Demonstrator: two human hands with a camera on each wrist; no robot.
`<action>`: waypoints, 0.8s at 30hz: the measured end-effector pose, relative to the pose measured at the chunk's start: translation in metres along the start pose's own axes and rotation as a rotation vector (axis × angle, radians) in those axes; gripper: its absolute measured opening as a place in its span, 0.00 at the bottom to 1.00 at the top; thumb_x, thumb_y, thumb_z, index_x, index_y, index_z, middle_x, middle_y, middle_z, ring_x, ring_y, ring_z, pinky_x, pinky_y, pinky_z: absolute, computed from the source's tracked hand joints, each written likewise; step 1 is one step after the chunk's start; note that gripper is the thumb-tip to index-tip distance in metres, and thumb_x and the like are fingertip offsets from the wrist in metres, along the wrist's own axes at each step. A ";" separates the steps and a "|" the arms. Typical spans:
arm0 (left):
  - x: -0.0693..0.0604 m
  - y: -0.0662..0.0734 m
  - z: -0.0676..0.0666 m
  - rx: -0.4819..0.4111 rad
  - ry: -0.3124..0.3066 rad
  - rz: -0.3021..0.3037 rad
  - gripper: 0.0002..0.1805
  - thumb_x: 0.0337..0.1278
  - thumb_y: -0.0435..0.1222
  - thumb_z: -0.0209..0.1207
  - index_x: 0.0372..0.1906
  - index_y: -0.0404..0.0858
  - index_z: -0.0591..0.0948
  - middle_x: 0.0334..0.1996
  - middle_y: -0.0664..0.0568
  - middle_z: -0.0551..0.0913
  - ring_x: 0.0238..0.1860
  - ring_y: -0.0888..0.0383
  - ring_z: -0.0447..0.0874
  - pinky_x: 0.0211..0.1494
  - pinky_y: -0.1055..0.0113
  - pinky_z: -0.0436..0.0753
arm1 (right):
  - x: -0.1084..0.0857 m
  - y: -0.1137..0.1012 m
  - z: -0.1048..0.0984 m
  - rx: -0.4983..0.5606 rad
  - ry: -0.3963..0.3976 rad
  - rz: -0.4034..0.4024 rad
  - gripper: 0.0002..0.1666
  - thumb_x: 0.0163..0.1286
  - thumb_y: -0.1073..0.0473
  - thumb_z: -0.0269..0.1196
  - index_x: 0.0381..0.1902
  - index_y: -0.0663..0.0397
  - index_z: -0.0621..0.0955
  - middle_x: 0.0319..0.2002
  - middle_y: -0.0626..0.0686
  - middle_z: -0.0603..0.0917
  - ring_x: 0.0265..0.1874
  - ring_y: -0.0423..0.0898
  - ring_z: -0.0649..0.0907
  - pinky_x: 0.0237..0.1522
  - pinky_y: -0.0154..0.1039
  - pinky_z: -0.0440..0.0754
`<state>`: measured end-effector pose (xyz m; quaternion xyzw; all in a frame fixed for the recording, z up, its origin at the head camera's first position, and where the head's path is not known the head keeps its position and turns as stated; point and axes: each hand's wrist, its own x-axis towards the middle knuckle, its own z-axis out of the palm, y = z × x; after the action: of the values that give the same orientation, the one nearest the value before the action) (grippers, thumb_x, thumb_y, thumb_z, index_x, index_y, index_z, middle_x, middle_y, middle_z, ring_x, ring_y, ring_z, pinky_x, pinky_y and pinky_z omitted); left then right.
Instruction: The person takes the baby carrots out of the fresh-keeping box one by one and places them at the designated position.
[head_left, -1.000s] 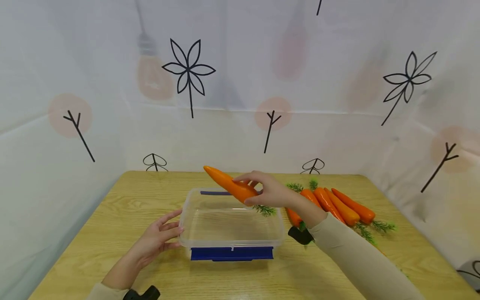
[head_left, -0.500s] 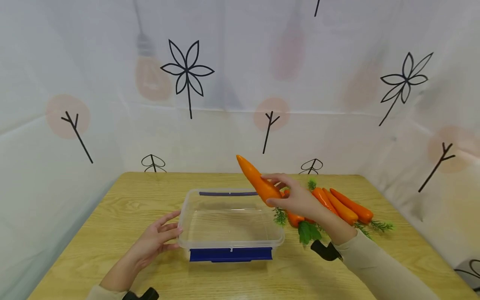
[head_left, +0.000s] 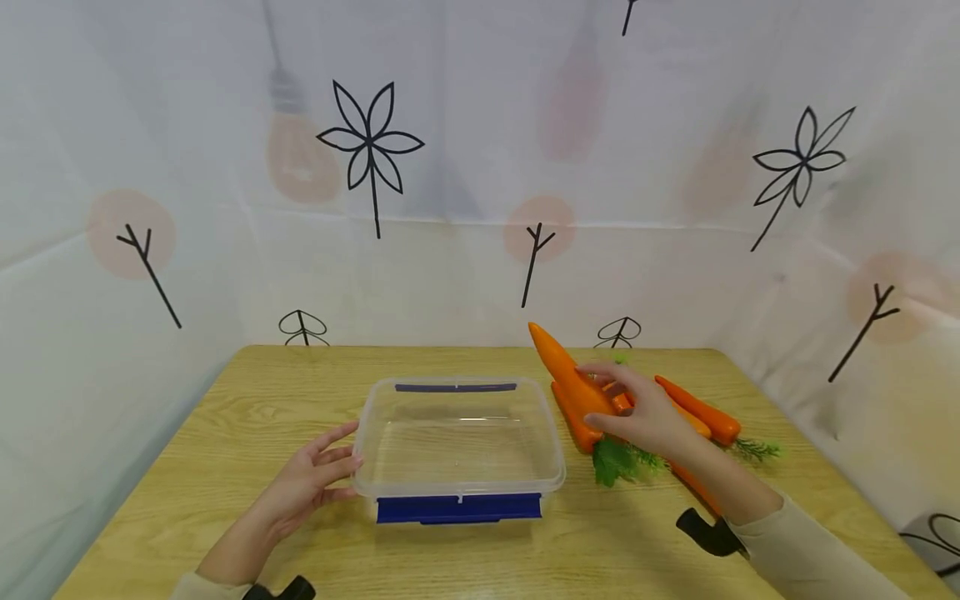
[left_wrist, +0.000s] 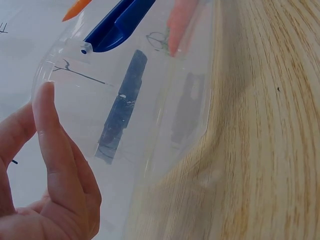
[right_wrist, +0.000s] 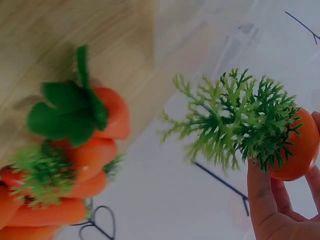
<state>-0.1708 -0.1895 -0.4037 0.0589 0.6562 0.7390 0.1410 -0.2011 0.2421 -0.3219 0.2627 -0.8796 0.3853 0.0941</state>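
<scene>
An orange carrot (head_left: pixel 564 373) with feathery green leaves is pinched between the fingers and thumb of my right hand (head_left: pixel 647 414). Its tip points up and to the far left. In the right wrist view, the leafy end of the held carrot (right_wrist: pixel 306 150) faces the camera, above the other carrots (right_wrist: pixel 45 212). My left hand (head_left: pixel 307 483) touches the left wall of a clear plastic box (head_left: pixel 459 489) with fairly straight fingers. The box has blue latches and no lid on top. In the left wrist view, a finger or thumb lies against the box's rim (left_wrist: pixel 44 75).
Several carrots (head_left: pixel 703 408) lie on the right of the wooden table (head_left: pixel 300 379), partly hidden by my right hand and forearm. One has broad green leaves (head_left: pixel 612 462). A patterned white cloth (head_left: pixel 450 275) hangs behind the table.
My right hand has carried the carrot from above the box to the right, over the other carrots, and lower. My left hand has stayed at the box's left side.
</scene>
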 end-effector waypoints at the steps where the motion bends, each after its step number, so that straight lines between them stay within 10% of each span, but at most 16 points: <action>1: 0.000 0.000 0.000 0.000 0.001 -0.001 0.41 0.60 0.33 0.59 0.71 0.32 0.49 0.49 0.43 0.74 0.44 0.50 0.80 0.40 0.65 0.83 | -0.003 0.003 -0.001 -0.015 0.005 0.007 0.31 0.57 0.61 0.69 0.59 0.52 0.73 0.48 0.56 0.75 0.42 0.53 0.75 0.32 0.38 0.79; 12: 0.000 0.001 0.000 -0.003 -0.001 0.004 0.40 0.60 0.33 0.59 0.71 0.32 0.49 0.49 0.42 0.73 0.44 0.50 0.79 0.41 0.64 0.83 | -0.044 0.035 -0.018 -0.137 0.057 0.156 0.34 0.56 0.59 0.70 0.60 0.56 0.72 0.48 0.61 0.75 0.41 0.55 0.75 0.36 0.45 0.77; 24: 0.000 0.001 -0.001 -0.012 -0.007 -0.002 0.40 0.61 0.33 0.58 0.71 0.32 0.49 0.50 0.41 0.72 0.44 0.50 0.79 0.41 0.65 0.83 | -0.073 0.073 -0.027 -0.239 0.071 0.134 0.33 0.51 0.63 0.72 0.55 0.61 0.75 0.44 0.59 0.77 0.36 0.47 0.77 0.28 0.36 0.77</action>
<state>-0.1708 -0.1902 -0.4027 0.0599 0.6515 0.7424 0.1442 -0.1796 0.3317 -0.3764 0.1767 -0.9308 0.2924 0.1298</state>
